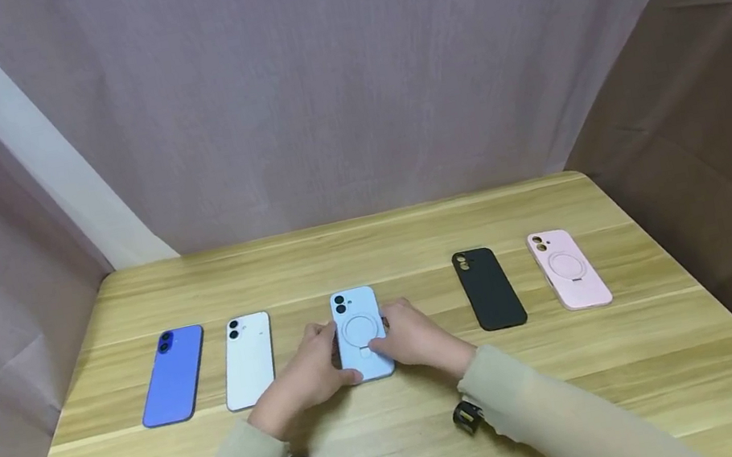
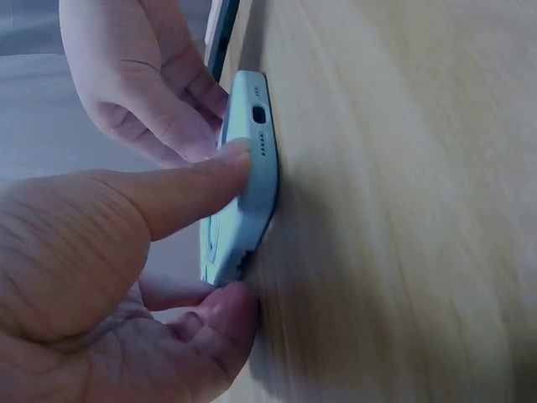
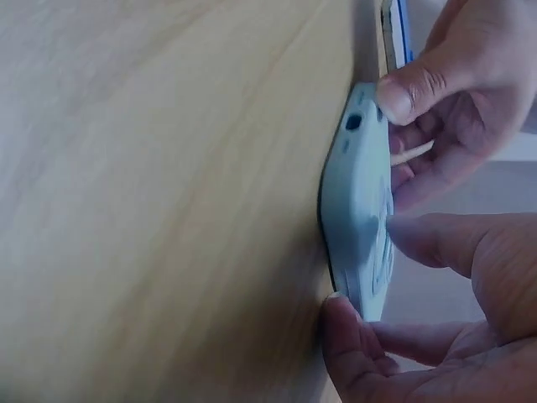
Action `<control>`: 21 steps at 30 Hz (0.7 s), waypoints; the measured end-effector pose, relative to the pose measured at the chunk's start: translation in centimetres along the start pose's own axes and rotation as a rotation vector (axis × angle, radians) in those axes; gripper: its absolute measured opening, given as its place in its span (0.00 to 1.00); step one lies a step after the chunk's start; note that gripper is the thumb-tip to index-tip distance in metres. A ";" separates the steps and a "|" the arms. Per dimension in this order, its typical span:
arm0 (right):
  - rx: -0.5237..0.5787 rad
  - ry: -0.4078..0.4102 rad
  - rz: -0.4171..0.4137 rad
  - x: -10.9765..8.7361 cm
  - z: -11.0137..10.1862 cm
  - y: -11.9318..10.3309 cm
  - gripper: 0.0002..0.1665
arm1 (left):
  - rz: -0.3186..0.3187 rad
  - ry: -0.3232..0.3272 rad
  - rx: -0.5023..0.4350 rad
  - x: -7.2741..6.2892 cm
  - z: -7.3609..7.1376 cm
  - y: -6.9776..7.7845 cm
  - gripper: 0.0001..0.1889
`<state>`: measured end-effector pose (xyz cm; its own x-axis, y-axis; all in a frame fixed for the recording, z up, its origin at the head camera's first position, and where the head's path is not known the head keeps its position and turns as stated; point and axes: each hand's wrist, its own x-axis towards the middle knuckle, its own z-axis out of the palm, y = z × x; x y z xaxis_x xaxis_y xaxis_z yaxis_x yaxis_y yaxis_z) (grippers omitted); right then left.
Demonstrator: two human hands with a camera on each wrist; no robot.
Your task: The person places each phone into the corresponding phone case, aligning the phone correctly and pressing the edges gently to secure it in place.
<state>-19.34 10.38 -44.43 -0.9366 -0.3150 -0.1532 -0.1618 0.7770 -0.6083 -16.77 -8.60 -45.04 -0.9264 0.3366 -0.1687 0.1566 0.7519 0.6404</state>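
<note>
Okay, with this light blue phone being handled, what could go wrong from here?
The light blue, rounded rectangular phone might twist if the left grip and right grip, holding it from opposite sides, press unevenly. Moving the left grip could also nudge the white, rounded rectangular phone lying close by.

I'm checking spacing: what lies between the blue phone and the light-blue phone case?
In the head view, the white phone and the person's left hand lie between the blue phone and light-blue phone case.
</note>
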 end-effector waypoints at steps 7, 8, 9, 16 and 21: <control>0.024 0.147 0.056 -0.6 -2.5 1.9 0.37 | -0.006 0.181 0.044 -1.0 -1.3 -1.2 0.39; 0.007 0.168 0.070 -0.6 -3.0 2.4 0.38 | -0.009 0.203 0.046 -1.2 -1.7 -1.4 0.40; -0.013 0.186 0.081 -0.7 -3.6 2.9 0.39 | -0.011 0.222 0.060 -1.4 -2.1 -1.7 0.40; -0.162 0.285 0.162 -1.7 -7.2 6.6 0.43 | -0.095 0.312 0.200 -2.6 -4.3 -4.0 0.46; -0.264 0.316 0.217 -2.2 -8.7 8.9 0.43 | -0.176 0.330 0.266 -3.4 -5.3 -5.3 0.48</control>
<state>-21.42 22.68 -42.75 -0.9997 0.0199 0.0151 0.0130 0.9315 -0.3636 -16.30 -16.70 -43.84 -0.9995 0.0242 0.0177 0.0293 0.9156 0.4011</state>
